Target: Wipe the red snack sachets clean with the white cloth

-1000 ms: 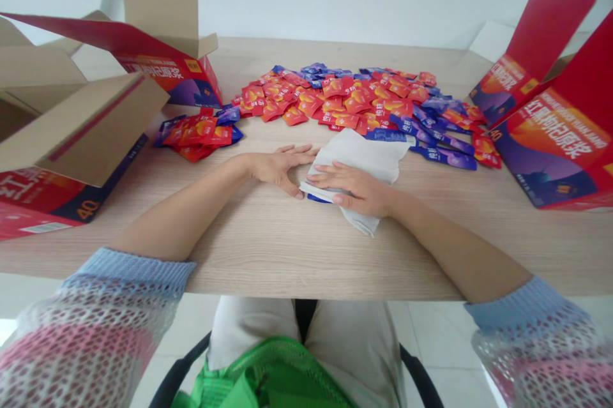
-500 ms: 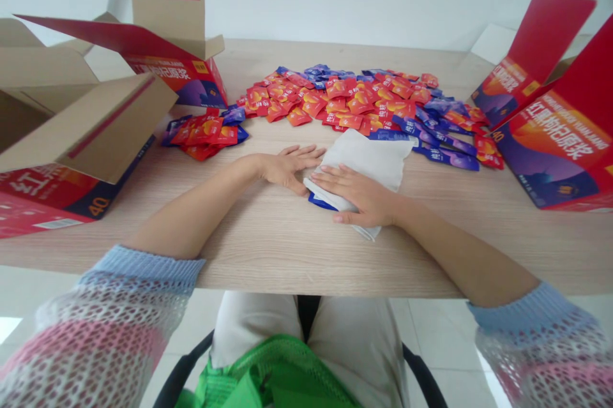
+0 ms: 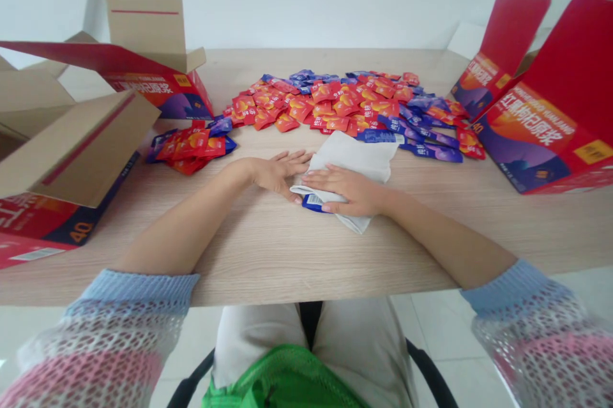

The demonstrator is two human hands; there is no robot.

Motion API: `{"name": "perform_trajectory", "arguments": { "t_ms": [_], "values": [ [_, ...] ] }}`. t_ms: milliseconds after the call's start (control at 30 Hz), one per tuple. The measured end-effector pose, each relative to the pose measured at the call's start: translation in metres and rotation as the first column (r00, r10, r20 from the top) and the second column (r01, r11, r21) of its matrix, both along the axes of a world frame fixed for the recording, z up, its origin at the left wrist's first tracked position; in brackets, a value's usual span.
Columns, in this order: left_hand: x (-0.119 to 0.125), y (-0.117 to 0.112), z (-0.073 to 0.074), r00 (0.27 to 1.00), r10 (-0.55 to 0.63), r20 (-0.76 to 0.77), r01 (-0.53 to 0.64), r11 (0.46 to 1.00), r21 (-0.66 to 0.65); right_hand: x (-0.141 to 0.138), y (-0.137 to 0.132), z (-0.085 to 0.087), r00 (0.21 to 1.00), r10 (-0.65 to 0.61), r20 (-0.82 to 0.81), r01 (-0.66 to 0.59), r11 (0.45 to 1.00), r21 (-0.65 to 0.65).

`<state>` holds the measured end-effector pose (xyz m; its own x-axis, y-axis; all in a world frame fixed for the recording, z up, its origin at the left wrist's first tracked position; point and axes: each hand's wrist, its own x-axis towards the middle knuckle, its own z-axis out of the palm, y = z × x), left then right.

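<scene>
**Head view.** The right hand (image 3: pixel 353 194) lies palm down on a folded white cloth (image 3: pixel 360 154) spread over the pale wooden table (image 3: pixel 287 248). Its fingers (image 3: pixel 330 179) are extended and close together, clamped on nothing. A small blue foil sachet (image 3: pixel 312 202) with a white label juts from under the cloth's near-left corner, just beneath those fingers. The left hand (image 3: pixel 278 172) rests flat beside it, fingers slightly apart, with the tips touching the cloth's left edge.

Behind the hands are a loose heap of red and blue sachets (image 3: pixel 335 101), a small stack of red sachets (image 3: pixel 191 143) and open cardboard cartons (image 3: pixel 71 140). Red-and-blue printed boxes (image 3: pixel 536 140) stand to the right.

**Technique (judged).** The work looks like pressing or wiping the blue foil sachet through the white cloth. It is probably done best with even pressure from the whole flat hand and short strokes. The left hand should pin the cloth edge so the fabric does not creep — and the sachet does not slide out at the corner.

**Change.** A second ago only a sliver of blue showed under the corner; now the labelled end is exposed. Both hands sit almost where they were, the right fingers a little nearer the corner. The view has swung slightly — the right-hand boxes show more fully.
</scene>
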<state>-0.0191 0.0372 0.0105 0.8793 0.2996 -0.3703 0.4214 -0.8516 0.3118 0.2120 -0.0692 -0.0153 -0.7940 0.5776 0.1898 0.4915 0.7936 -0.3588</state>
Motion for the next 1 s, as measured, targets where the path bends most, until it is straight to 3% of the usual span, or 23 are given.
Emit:
{"name": "perform_trajectory", "arguments": {
  "t_ms": [100, 267, 467, 767, 1000],
  "values": [
    [0.002, -0.006, 0.004, 0.999, 0.024, -0.024, -0.023, 0.999, 0.033, -0.006, -0.013, 0.000, 1.000, 0.010, 0.027, -0.011, 0.998, 0.054],
    [0.005, -0.015, 0.013, 0.978, 0.166, -0.127, -0.153, 0.983, 0.104, -0.016, -0.027, 0.003, 0.997, 0.019, 0.076, -0.026, 0.996, 0.086],
    [0.005, -0.014, 0.015, 0.971, 0.163, -0.177, -0.164, 0.986, 0.009, -0.011, -0.019, 0.004, 0.992, 0.019, 0.123, -0.032, 0.994, 0.104],
    [0.001, -0.040, 0.018, 0.901, 0.330, -0.280, -0.283, 0.939, 0.197, -0.009, -0.032, -0.010, 0.994, -0.021, 0.104, 0.008, 0.992, 0.125],
    [-0.015, -0.019, 0.020, 0.945, 0.240, -0.221, -0.253, 0.967, -0.032, -0.019, -0.041, 0.008, 0.999, 0.048, 0.003, -0.048, 0.999, 0.012]
  ]
}}
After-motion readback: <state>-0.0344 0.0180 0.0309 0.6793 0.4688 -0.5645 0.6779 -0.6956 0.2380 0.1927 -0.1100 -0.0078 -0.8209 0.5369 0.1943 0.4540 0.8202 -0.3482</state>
